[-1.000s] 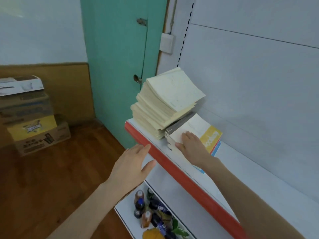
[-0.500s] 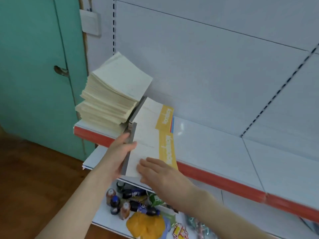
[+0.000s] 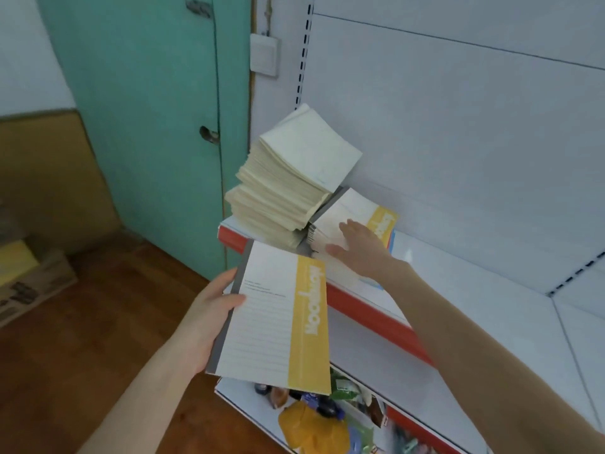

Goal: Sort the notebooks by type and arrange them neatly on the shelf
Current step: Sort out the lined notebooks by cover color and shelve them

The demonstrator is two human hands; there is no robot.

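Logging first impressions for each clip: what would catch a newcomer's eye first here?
First comes the white notebook with a yellow band, gripped by the left hand in front of the red-edged shelf. Next is the tall, leaning stack of cream notebooks at the shelf's left end. The right hand rests flat on the pile of yellow-banded notebooks beside it.

The left hand (image 3: 209, 317) grips a yellow-banded notebook (image 3: 268, 326) before the shelf (image 3: 491, 273) edge, while the right hand (image 3: 361, 253) rests flat on the matching pile (image 3: 347, 208) beside the cream stack (image 3: 288, 188).
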